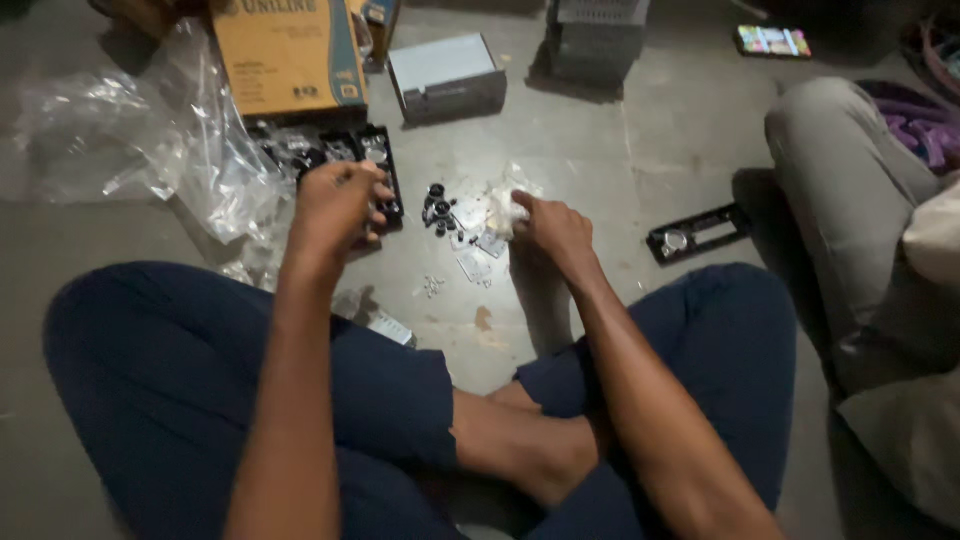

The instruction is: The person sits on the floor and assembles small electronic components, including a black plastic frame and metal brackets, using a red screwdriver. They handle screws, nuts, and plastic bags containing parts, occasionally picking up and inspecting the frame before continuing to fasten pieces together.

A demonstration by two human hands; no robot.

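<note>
I sit cross-legged on a concrete floor. My left hand (338, 208) is curled over a black rectangular frame part (385, 172), with its fingers closed on the edge. My right hand (553, 228) pinches a small clear plastic bag (505, 195) lying on the floor. Between the hands lie several small black rings (438, 208) and small clear plastic pieces (474, 262). A few tiny screws (432, 286) rest closer to my legs.
A yellow cardboard box (290, 55) and crumpled clear plastic wrap (190, 150) lie at the far left. A grey open box (447, 78) and a grey crate (597, 35) stand behind. A black frame piece (697, 232) lies to the right, beside another person's bent leg (860, 200).
</note>
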